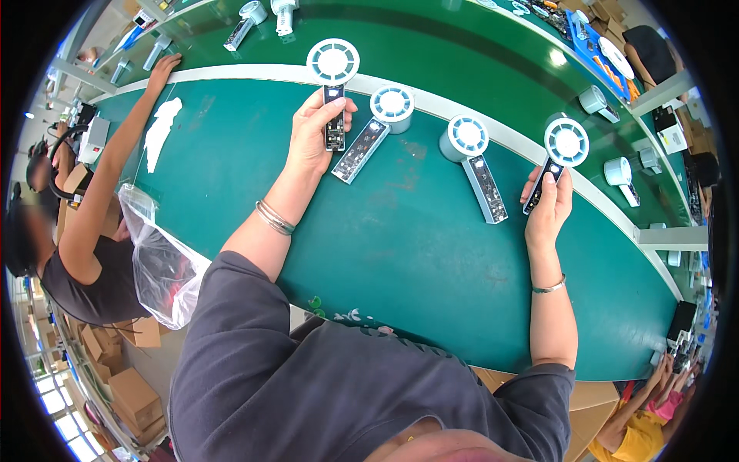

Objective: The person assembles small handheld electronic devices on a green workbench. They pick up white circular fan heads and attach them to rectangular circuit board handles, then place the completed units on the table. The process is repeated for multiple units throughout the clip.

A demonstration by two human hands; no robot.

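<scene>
Across the green desk (pixel 416 262), a first pale handheld fan (pixel 369 145) and a second fan (pixel 468 140) lay apart, board side up. The left hand (pixel 312 132) was closed around the handle (pixel 334 132) of a third fan (pixel 333 69), and the right hand (pixel 548 204) was clamped on a fourth fan (pixel 566 145). All four looked part-assembled: round heads (pixel 392 104) were joined to handles and circuit boards (pixel 491 199) sat in place, while covering those bare boards apparently remained

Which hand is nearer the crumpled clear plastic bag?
Left. The left hand is beyond the bag and to its right; the right hand is much farther right, across the green tabletop.
</scene>
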